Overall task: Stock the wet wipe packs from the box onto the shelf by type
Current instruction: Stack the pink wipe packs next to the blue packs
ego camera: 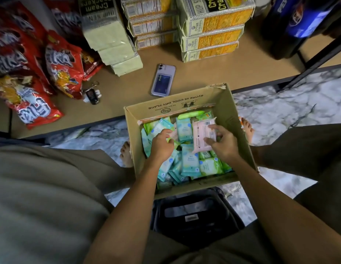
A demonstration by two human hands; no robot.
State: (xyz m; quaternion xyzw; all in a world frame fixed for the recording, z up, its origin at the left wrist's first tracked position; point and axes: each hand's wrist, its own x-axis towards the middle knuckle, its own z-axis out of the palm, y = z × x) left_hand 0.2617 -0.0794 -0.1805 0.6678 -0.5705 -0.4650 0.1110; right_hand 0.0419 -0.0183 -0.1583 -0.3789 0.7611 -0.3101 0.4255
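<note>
Box: the cardboard box [186, 109] sits on the floor between my feet.
Right fingers: my right hand [222, 142] pinches a pink pack [202, 133] above the heap.
Left fingers: my left hand [161, 144] curls down into the blue and green packs [190, 162]; grip hidden.
Shelf: the shelf [194, 73] beyond holds a phone [163, 80] and keys [91, 94].

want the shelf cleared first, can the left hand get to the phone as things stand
Probably yes: the phone lies bare on the shelf just beyond the box, nothing on it. The left hand is down among the packs and would have to lift out first.
</note>
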